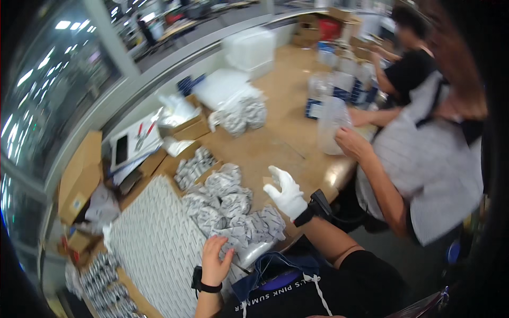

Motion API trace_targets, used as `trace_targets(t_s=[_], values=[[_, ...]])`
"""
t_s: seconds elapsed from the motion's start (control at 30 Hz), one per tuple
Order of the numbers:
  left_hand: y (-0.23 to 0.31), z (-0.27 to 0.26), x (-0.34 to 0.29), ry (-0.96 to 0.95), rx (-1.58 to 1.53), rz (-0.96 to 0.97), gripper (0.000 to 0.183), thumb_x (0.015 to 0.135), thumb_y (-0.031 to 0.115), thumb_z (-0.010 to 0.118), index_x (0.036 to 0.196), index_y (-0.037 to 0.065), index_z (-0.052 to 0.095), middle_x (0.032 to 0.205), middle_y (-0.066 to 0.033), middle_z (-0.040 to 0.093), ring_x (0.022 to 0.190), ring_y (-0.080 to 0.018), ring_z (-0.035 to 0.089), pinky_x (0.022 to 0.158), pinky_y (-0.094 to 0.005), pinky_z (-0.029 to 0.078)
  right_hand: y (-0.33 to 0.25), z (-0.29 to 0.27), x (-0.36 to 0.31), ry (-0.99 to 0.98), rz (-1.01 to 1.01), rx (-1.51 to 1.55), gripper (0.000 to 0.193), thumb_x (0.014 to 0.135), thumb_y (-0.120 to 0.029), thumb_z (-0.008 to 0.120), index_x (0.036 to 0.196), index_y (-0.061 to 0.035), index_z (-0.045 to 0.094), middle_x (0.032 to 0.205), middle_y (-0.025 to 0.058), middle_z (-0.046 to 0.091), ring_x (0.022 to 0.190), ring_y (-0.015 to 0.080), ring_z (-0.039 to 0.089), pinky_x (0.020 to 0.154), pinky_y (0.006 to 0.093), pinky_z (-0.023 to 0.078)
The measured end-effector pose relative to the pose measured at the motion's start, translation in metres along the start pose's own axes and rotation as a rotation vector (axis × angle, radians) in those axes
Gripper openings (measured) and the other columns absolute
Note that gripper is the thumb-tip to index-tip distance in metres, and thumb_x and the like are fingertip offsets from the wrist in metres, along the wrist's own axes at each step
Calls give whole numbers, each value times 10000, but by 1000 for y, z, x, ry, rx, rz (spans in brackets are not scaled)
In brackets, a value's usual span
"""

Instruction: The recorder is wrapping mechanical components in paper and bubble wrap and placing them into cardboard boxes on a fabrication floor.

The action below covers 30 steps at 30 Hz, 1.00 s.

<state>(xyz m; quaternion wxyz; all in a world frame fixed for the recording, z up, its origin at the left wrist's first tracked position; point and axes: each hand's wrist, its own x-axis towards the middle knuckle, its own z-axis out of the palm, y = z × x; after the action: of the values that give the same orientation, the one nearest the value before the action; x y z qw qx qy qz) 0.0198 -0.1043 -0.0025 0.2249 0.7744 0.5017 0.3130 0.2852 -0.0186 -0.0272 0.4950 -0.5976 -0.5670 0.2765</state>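
My left hand (215, 261) is bare, with a black strap at the wrist. Its fingers are apart and their tips lie at the edge of a heap of crumpled printed-paper bundles (236, 202); whether they touch it I cannot tell. A white glove covers my right hand (286, 194), raised over the table edge to the right of the heap. Its thumb and fingers are spread, with nothing between them. Close to my body, a shiny clear plastic piece (255, 255) sticks out from under the paper bundles.
A white textured sheet (154, 244) covers the near left table, beside rows of silvery metal parts (108, 283). Beyond are a cardboard box of metal parts (194, 168), red-handled pliers (143, 139) and a phone (122, 149). At right a co-worker holds a clear plastic bag (331, 127).
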Motion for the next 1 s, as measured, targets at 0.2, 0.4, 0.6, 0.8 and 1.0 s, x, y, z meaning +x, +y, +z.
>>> trace_targets(t_s=[0.2,0.4,0.6,0.8,1.0], values=[[4,2,-25,-318,-104,268,308,716,78,684,1003,30,582,1040,-143,592,1070,-354,506,924,-414,389,-29,-34,-151,272,194,479,429,838,-126,598,1213,48,481,1124,165,586,1031,223,574,897,317,455],[52,18,-53,-471,-167,434,295,733,91,662,1008,17,584,1029,-159,591,1034,-371,512,910,-423,397,-44,-84,-297,336,481,356,364,858,-108,567,1181,50,510,1110,164,605,1026,197,587,892,293,461],[85,46,-107,-511,-73,302,273,737,82,662,994,9,602,991,-161,608,955,-317,562,856,-361,432,-3,-126,-372,253,567,160,426,845,-266,558,1188,-15,530,1091,161,621,1031,245,594,901,316,456],[72,148,-165,-706,152,312,358,727,172,680,1030,4,590,1015,-162,605,969,-330,549,861,-391,427,87,-156,-438,212,544,27,521,830,-332,547,1271,-71,451,1152,176,586,1064,306,565,916,378,436],[116,50,-285,-650,178,268,435,723,172,691,1096,9,537,993,-172,594,944,-339,548,822,-401,437,4,-162,-530,215,566,122,548,822,-312,607,1284,-68,441,1103,130,618,997,242,593,856,340,469]])
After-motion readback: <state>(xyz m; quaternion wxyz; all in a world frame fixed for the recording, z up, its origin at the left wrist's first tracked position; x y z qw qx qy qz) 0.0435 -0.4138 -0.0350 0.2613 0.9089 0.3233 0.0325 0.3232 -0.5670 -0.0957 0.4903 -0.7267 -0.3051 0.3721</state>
